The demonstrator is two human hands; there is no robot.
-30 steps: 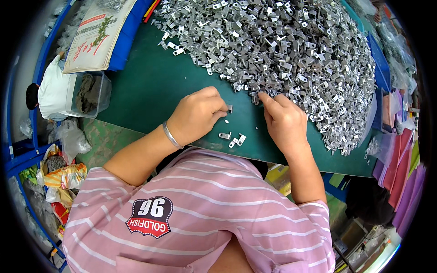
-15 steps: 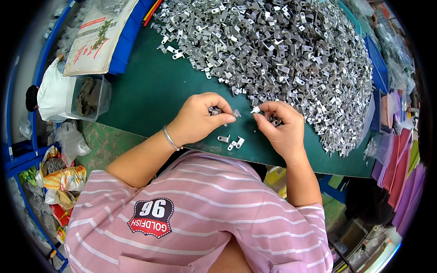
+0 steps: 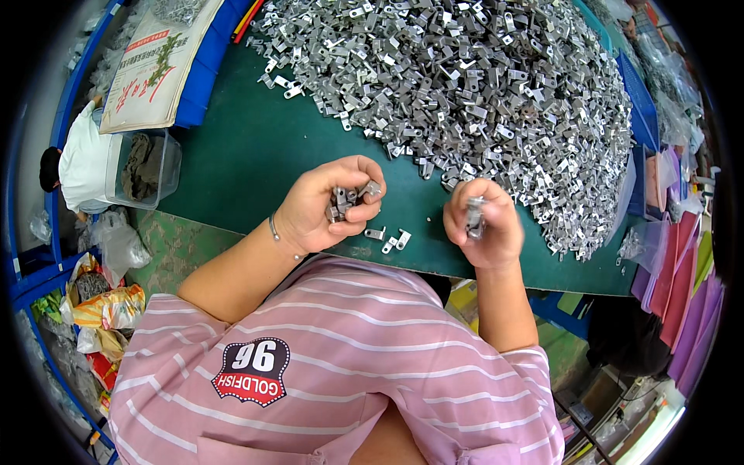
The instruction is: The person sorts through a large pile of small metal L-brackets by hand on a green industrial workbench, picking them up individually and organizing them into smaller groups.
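Observation:
Several small metal brackets [image 3: 341,203] lie in the curled palm of my left hand [image 3: 325,198], with one more between its thumb and fingertips. My right hand [image 3: 490,225] is at the table's near side, its fingers curled around metal brackets [image 3: 475,217] that are smeared by motion. Between the two hands, a few loose brackets [image 3: 396,241] with round holes lie near the table edge. Beyond my hands spreads a large heap of the same grey brackets [image 3: 465,85], and my right hand is just short of its near edge.
The green tabletop [image 3: 232,163] carries the heap. At the left stand a blue bin [image 3: 203,85] with a printed paper sack [image 3: 147,85] and a clear plastic tub [image 3: 164,174] holding a dark cloth. A blue crate [image 3: 637,101] borders the heap at right; coloured sheets [image 3: 682,263] hang below it.
My hands have moved apart. The left has turned its palm up, showing the brackets in it. The right has drawn slightly right and nearer to me, its fingers curling in.

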